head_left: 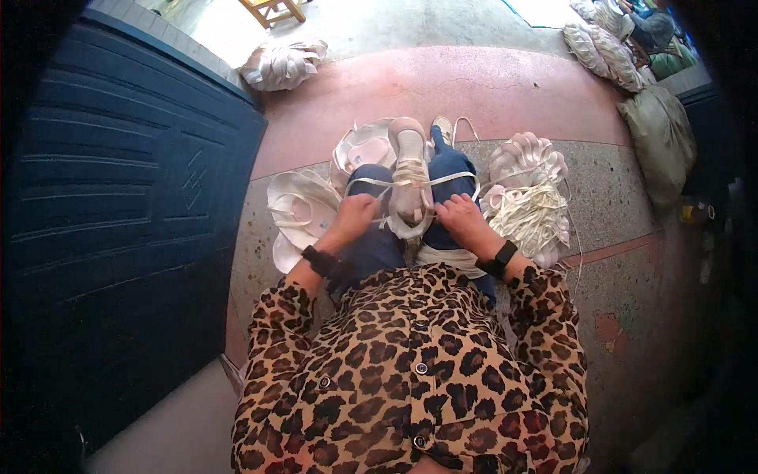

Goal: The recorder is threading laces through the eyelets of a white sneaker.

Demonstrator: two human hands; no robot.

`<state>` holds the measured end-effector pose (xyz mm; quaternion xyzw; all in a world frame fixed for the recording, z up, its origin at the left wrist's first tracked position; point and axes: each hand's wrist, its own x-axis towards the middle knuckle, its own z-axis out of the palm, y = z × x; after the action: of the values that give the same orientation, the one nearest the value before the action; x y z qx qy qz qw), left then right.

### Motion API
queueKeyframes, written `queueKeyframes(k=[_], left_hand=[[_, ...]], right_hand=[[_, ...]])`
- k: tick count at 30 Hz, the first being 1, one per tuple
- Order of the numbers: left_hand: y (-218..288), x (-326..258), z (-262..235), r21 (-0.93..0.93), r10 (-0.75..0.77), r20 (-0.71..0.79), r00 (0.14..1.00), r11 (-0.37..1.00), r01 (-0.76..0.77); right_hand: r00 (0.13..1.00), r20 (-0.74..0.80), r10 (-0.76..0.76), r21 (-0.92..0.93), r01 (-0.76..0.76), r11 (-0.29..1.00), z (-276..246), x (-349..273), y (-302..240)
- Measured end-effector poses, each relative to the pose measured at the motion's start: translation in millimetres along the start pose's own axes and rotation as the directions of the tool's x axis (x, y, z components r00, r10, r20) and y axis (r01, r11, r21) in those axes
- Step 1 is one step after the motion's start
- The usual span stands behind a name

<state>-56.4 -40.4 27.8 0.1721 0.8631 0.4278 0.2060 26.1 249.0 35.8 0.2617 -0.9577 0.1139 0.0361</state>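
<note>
A pale pink and white shoe upper (410, 154) lies between my knees, toe pointing away from me. Its white shoelace (452, 179) is threaded down the front and loops out to both sides. My left hand (359, 215) is closed at the left of the shoe opening, with a strand of the lace running to it. On the other side my right hand (464, 221) is closed on the lace too, its fingers near the shoe's edge. The exact fingertip grips are small and partly hidden.
At my right lies a heap of white laces (527, 217) beside stacked shoe uppers (527, 158). More uppers (302, 209) lie by my left knee. A dark blue door (118, 189) stands at left. White bundles (283, 65) and a grey sack (659, 142) sit farther off.
</note>
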Motion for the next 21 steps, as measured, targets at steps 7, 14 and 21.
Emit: queueKeyframes(k=[7,14,21], left_hand=[[24,-1,6,-0.319,-0.309,0.087,0.947,0.892,0.321],[33,6,6,-0.037,-0.161,-0.157,0.974,0.987,0.157],[27,15,9,-0.003,-0.033,-0.199,0.979,0.999,0.033]], right_hand=[[0.995,0.086,0.05,-0.009,-0.049,0.999,-1,-10,3],[0.889,0.095,0.448,0.49,-0.433,0.756,0,-6,5],[0.855,0.197,0.48,0.532,-0.505,0.68,9,20,6]])
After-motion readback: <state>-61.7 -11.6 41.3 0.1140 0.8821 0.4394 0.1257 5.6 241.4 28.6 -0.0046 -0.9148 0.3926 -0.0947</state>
